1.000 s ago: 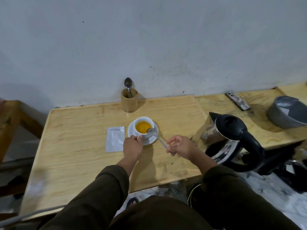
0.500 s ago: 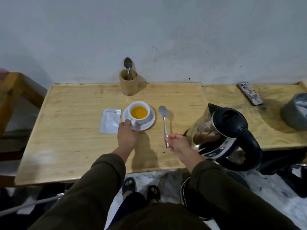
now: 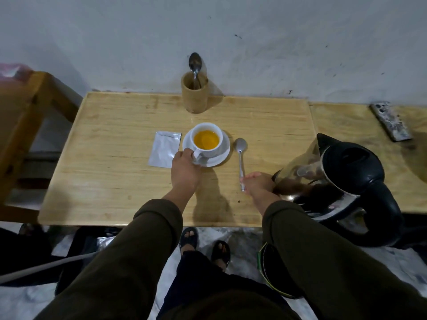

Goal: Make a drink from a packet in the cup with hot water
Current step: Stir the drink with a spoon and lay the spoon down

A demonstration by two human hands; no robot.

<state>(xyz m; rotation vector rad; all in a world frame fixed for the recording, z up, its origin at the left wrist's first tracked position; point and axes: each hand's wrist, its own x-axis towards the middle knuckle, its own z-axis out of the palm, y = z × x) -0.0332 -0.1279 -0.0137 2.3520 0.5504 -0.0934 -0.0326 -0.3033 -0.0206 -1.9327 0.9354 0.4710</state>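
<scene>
A white cup (image 3: 206, 133) holding orange drink stands on a white saucer (image 3: 223, 153) in the middle of the wooden table (image 3: 115, 185). My left hand (image 3: 184, 173) grips the cup's handle at its near side. Flat on the table just right of the saucer lies a metal spoon (image 3: 240, 158), bowl pointing away from me. My right hand (image 3: 257, 184) rests at the near end of its handle, fingers touching it. A silver packet (image 3: 164, 152) lies flat left of the saucer.
A black and steel kettle (image 3: 342, 181) stands at the table's right front, close beside my right hand. A wooden holder (image 3: 195, 95) with a spoon stands by the wall. A phone (image 3: 390, 120) lies far right. A wooden chair (image 3: 23, 116) is left.
The spoon went from the cup's rim down onto the table right of the saucer. My right hand lowered with it. My left hand stayed on the cup.
</scene>
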